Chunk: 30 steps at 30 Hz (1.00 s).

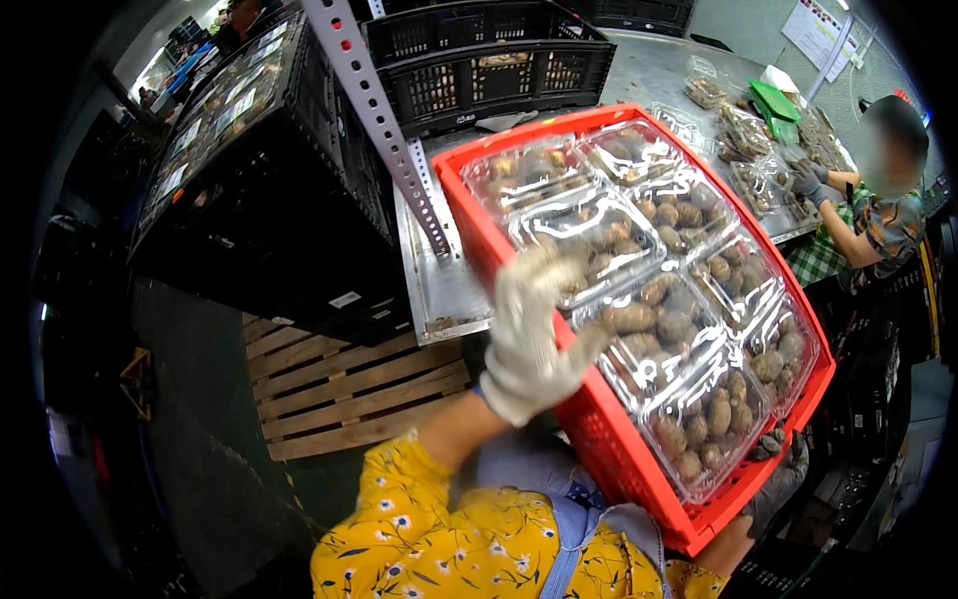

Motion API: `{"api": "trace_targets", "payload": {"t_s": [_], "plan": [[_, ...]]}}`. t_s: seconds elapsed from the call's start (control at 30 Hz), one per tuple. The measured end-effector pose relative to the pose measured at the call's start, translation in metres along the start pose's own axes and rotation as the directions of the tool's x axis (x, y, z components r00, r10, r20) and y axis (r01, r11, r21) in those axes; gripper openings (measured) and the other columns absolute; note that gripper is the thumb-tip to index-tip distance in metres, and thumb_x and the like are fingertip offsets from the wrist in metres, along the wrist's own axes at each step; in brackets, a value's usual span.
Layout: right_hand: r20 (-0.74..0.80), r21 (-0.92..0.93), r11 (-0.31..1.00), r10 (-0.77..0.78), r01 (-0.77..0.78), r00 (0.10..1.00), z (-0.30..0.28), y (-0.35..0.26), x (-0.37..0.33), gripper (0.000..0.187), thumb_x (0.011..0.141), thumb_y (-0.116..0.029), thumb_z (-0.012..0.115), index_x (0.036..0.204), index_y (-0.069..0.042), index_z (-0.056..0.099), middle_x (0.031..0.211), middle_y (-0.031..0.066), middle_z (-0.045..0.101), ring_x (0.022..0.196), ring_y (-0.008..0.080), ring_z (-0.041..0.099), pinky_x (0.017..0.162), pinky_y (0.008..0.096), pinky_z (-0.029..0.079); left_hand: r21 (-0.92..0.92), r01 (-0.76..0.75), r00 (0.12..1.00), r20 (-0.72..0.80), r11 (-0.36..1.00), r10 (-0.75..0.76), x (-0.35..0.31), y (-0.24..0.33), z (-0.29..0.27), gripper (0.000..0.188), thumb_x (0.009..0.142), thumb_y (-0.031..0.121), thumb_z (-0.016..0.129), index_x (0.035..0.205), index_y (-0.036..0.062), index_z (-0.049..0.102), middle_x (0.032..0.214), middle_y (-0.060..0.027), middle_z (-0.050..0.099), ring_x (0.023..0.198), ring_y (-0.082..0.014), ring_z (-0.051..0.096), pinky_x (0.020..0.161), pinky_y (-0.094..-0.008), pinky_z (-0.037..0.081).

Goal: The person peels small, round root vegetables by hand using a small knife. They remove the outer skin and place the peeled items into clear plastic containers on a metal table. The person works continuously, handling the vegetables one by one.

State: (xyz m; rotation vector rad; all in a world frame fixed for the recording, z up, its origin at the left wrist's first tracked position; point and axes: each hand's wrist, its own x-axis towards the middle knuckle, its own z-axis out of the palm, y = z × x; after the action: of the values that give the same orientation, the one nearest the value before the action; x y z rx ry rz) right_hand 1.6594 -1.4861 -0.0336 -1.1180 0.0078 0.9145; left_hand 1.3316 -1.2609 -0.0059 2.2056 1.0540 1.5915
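A red plastic crate (619, 439) is tilted in front of me, one end by the metal table. It is filled with clear plastic clamshell boxes (699, 414) of small brown tubers that look like taro. My left hand (539, 344), in a white knit glove, is over the crate's left side beside the boxes. Its thumb and fingers are apart and slightly blurred, with nothing visible between them. At the near right corner my right hand (783, 484), in a dark glove, grips the crate's rim, its fingertips curled over the edge.
Black crates (269, 200) with packed boxes on top are stacked at left, by a wooden pallet (349, 384). A perforated metal post (384, 130) rises beside the metal table (639, 65). Another black crate (489, 75) is behind. A gloved co-worker (848, 220) handles clamshells at right.
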Motion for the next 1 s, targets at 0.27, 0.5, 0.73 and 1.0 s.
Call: {"api": "trace_targets", "payload": {"t_s": [0.27,0.5,0.73,1.0], "plan": [[-0.031,0.21,0.97,0.128,-0.119,0.991,0.117,0.063,-0.017,0.012,0.082,-0.012,0.052,0.093,-0.007,0.052,0.069,0.0,0.051,0.058,0.0092,0.051,0.051,0.0212,0.044,-0.195,0.043,0.971,0.239,0.98,0.005,-0.071,0.093,-0.007,0.058,0.059,0.039,0.075,0.1,0.0053,0.054,0.105,-0.0144,0.05,0.097,-0.0332,0.051,0.089,-0.0499,0.036],[0.089,0.247,0.967,-0.086,0.061,0.992,0.127,0.122,-0.016,0.015,0.079,-0.003,0.05,0.095,-0.002,0.05,0.074,0.0046,0.054,0.066,0.0154,0.054,0.066,0.0289,0.049,0.182,0.137,0.986,0.073,0.974,-0.153,-0.107,0.1,0.017,0.025,0.075,0.01,0.057,0.099,0.003,0.055,0.101,-0.0127,0.053,0.102,-0.0305,0.05,0.1,-0.0486,0.03],[0.413,-0.046,0.998,-0.012,0.034,0.911,0.087,0.121,0.001,0.008,0.085,-0.004,0.052,0.093,-0.004,0.053,0.075,0.0074,0.058,0.071,0.0137,0.057,0.069,0.0285,0.049,0.325,-0.025,0.998,0.056,0.945,0.007,-0.119,0.092,0.025,0.02,0.09,0.023,0.054,0.083,0.0042,0.059,0.076,-0.0062,0.054,0.091,-0.0282,0.053,0.098,-0.0493,0.032],[0.202,-0.336,0.811,-0.434,0.479,0.878,0.001,0.051,0.078,0.021,0.089,-0.008,0.05,0.11,-0.004,0.05,0.106,0.0079,0.055,0.09,0.0114,0.055,0.077,0.0246,0.046,0.432,-0.025,0.999,-0.028,0.901,0.041,-0.109,0.087,0.027,0.014,0.087,0.013,0.054,0.074,0.009,0.059,0.07,-0.0093,0.053,0.07,-0.0272,0.052,0.085,-0.0447,0.04]]}}
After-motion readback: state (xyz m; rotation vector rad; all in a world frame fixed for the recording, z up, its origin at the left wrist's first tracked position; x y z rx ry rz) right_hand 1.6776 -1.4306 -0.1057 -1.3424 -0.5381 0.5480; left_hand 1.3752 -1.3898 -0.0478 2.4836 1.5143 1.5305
